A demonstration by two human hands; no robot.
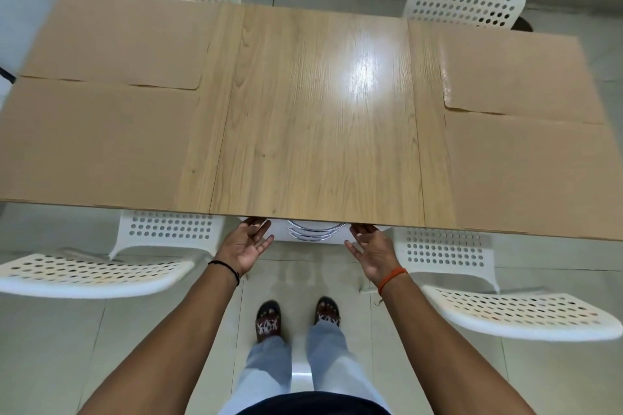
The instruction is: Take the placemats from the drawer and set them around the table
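Four placemats (101,138) lie on the counter (317,111), two at each end. Drawer (308,234) slightly out. Left hand (247,246) and right hand (372,251) released, flanking it. Push evenly, fingers outside the gap.

A rectangular table (317,104) with a light wood-grain top carries four tan rectangular placemats with rounded corners. Two lie on the left end: the far-left placemat (121,40) and the near-left placemat (91,145), edges touching. Two lie on the right end: the far-right placemat (515,74) and the near-right placemat (536,175), also touching.
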